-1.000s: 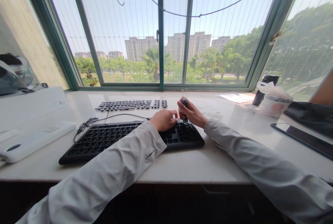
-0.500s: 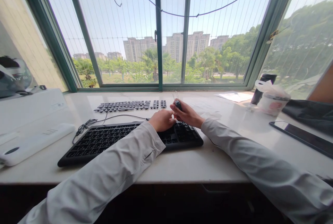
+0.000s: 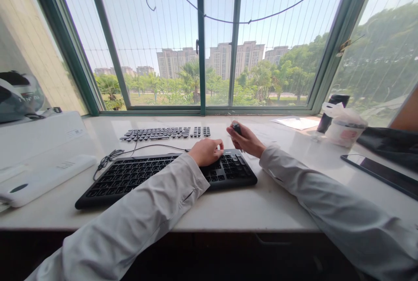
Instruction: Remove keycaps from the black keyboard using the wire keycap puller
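My right hand (image 3: 245,138) is wrapped round a keycap puller (image 3: 237,129), a small dark handle with thin wires sticking up from its far end. It hovers over the back right part of a black keyboard (image 3: 137,172), which shows bare key sockets over most of its face. Above the keyboard's right half is my left hand (image 3: 206,151), thumb and finger pinched together; anything between them is too small to make out. Behind the keyboard, loose black keycaps (image 3: 156,133) lie in rows on the white table (image 3: 228,211), laid out like a keyboard.
A cable bundle (image 3: 111,155) lies behind the keyboard's left end. White boxes (image 3: 42,133) and a helmet (image 3: 21,96) are at the left. On the right are a phone (image 3: 379,172), a bagged cup (image 3: 346,128), a dark bottle (image 3: 331,111) and papers (image 3: 295,123). A window stands behind.
My hands were together over the keyboard's right half. The right hand has drawn away to the right with the keycap puller, leaving a gap, while the left hand stays nearly in place.
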{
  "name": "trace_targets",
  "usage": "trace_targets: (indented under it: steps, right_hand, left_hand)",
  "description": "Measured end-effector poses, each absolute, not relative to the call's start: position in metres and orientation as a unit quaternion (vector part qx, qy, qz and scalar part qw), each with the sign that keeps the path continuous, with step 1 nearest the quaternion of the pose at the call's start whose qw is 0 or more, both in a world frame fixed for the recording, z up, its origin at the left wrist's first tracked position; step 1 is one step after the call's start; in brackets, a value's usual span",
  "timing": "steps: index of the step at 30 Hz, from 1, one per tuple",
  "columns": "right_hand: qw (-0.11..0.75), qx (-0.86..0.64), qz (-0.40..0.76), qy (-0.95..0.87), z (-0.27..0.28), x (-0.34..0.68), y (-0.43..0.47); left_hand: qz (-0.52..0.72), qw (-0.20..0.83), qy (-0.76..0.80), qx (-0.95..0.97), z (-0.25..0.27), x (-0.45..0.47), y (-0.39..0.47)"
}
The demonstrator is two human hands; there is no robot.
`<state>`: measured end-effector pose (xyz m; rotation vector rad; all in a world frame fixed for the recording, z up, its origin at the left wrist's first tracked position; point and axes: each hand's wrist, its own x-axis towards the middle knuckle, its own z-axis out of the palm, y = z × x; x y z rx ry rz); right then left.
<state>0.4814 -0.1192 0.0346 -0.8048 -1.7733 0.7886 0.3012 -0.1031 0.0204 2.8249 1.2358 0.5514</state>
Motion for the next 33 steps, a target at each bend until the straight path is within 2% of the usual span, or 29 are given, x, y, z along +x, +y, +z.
trace_targets:
  steps: [4, 11, 24, 33]
  right_hand:
    - [0.581, -0.276, 0.425, -0.637, 0.035, 0.485, -0.116]
    - [0.541, -0.264, 0.466, -0.649, 0.021, 0.470, -0.116]
    - [0.550, -0.260, 0.490, -0.624, 0.016, 0.468, -0.118]
    - [0.502, -0.257, 0.432, -0.703, 0.019, 0.467, -0.122]
  left_hand:
    - [0.173, 0.011, 0.402, 0.899, 0.024, 0.302, -0.106]
    - [0.178, 0.012, 0.400, 0.899, 0.022, 0.301, -0.104]
    - [0.175, 0.007, 0.402, 0.899, 0.019, 0.301, -0.102]
    - [0.174, 0.008, 0.395, 0.902, 0.021, 0.301, -0.103]
